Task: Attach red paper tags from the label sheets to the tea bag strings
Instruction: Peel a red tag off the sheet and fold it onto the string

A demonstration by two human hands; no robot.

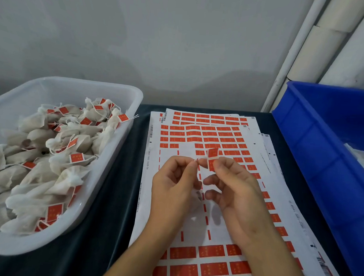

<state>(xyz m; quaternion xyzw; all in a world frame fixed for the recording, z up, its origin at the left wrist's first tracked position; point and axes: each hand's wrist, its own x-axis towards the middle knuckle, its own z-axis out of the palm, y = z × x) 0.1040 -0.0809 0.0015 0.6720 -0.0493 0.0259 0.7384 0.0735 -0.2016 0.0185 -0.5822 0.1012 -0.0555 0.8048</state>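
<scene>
At the left edge of the desk (pixel 116 197), which has a dark cloth on it, sits a big see-through tub (pixel 124 93). It is full of white tea bags (pixel 40 152), and many of them have a small red tag on the string. One string with a tag hangs over the far right rim of the tub. Next to the tub, in the middle of the desk, lies a pile of white label sheets (pixel 198 134). Rows of red tags (pixel 211 250) fill the far end and the near end of the top sheet. The middle of that sheet is mostly bare white, with thin red strips here and there. Both hands are up over this bare part. The left hand (pixel 172 191) has its thumb and first finger pressed together on the tip of a thin white string (pixel 196 159). The other fingers are curled in, and a bit of white shows under the palm, but it is hard to tell what it is. The right hand (pixel 235 190) pinches a loose red tag (pixel 213 158) with its thumb and first finger, just beside the string tip. The tag stands up above the fingers and looks bent in the middle. At the right edge of the desk stands a deep blue bin (pixel 314 147) with something pale inside.
</scene>
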